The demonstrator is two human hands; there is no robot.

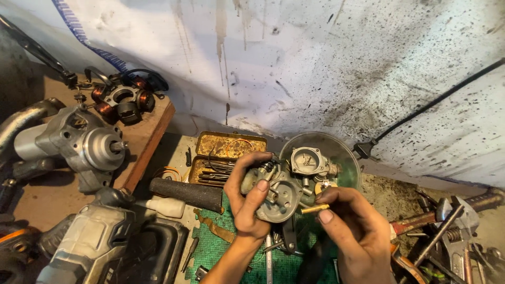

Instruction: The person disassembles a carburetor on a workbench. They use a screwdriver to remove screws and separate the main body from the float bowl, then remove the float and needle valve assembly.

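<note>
While left hand [247,202] grips one carburetor [279,194], right hand [350,221] pinches one brass jet [314,209].

grey metal carburetor [281,194]; brass-yellow jet [314,209]; green textured mat [221,247]; rusty yellow tin [223,152]; black-speckled white wall [315,63].

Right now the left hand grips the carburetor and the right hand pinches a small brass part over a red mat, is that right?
Not quite: the mat is green, not red. The head view shows the left hand gripping the carburetor and the right hand pinching the small brass part over it.
</note>
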